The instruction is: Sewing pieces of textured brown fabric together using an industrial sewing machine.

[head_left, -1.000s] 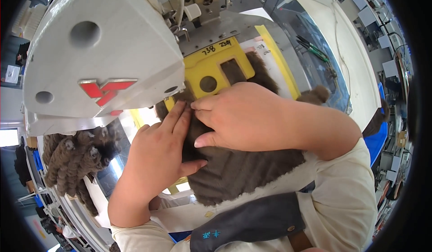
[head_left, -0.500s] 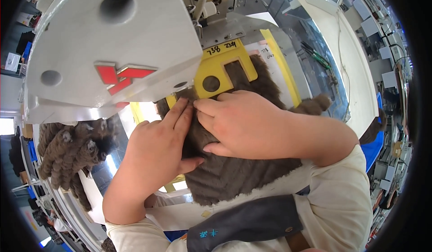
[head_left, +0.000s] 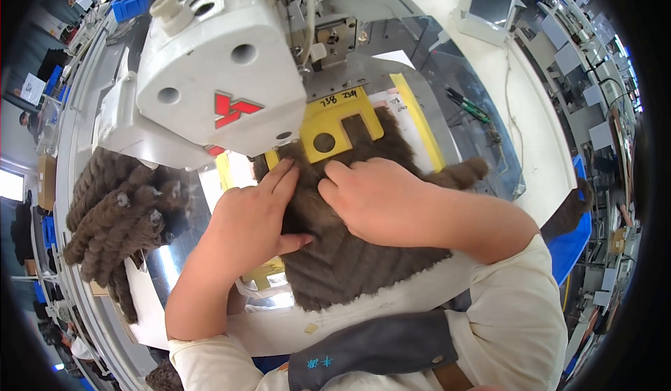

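A brown fur fabric piece [head_left: 363, 269] with ribbed stripes lies under both hands, its far part beneath a yellow clamp template [head_left: 342, 115] with a round hole and a slot. My left hand [head_left: 248, 216] rests flat on the fur's left side, fingers stretched toward the machine head and thumb apart. To its right, my right hand [head_left: 384, 202] has curled fingers gathered on the fur just below the template. Its fingertips are partly hidden, but they appear to pinch the pile. The white sewing machine head [head_left: 210, 83] with a red emblem hangs at the upper left, close to my left fingertips.
A heap of brown fur pieces [head_left: 115, 216] lies left of the machine. Dark-and-green pen-like tools [head_left: 468, 104] rest on the transparent plate at the right. A screen [head_left: 493, 0] stands at the back right. A blue bin [head_left: 573, 230] sits at the right edge.
The view has shifted, showing more of the machine head. My right hand has drawn slightly away from my left fingertips, its fingers now more curled. The left hand stays on the fur.
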Tool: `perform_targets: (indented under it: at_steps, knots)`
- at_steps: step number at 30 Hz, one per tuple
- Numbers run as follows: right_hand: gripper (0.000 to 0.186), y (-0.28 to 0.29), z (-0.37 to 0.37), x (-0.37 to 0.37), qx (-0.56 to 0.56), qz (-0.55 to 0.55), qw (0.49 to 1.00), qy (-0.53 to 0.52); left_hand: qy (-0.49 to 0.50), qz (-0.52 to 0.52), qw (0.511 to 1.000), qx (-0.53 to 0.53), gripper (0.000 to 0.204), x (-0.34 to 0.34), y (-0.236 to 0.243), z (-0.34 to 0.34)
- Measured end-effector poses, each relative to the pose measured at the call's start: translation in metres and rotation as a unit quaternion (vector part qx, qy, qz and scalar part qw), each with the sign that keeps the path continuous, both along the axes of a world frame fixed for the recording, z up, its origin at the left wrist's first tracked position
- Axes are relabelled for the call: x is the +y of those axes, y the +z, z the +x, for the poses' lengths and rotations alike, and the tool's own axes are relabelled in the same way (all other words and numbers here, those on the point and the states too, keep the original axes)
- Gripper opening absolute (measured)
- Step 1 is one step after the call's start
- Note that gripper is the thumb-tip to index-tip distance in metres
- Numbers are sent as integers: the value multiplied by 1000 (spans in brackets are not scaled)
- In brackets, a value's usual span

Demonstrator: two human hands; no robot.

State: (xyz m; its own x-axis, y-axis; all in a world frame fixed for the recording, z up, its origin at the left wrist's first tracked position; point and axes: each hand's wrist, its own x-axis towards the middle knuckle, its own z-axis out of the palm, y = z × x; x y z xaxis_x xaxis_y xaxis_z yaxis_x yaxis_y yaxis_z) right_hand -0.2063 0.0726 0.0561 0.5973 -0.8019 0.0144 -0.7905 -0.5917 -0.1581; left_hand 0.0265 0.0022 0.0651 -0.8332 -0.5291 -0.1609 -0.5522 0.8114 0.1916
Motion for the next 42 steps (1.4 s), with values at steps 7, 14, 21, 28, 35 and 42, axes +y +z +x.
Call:
perform_targets:
  at_steps: [7,14,21,28,35,42]
  knots:
    - [31,17,-54,67,-42,119,977,-169,72,6,994,76,78,8,-6,-9]
    - [33,79,-113,160,-41,224,951,-210,38,-105,979,168,51,86,21,-59]
    - [51,100,-126,192,-230,243,942,-8,42,-151,948,279,30,163,45,-56]
    - [45,63,-124,191,-195,297,935,1,207,-91,870,439,42,186,59,42]
    - [40,57,-98,180,-148,308,939,34,214,-150,868,422,45,206,43,52]
    - [32,41,-59,146,-273,389,876,88,96,-172,895,400,43,237,51,10]
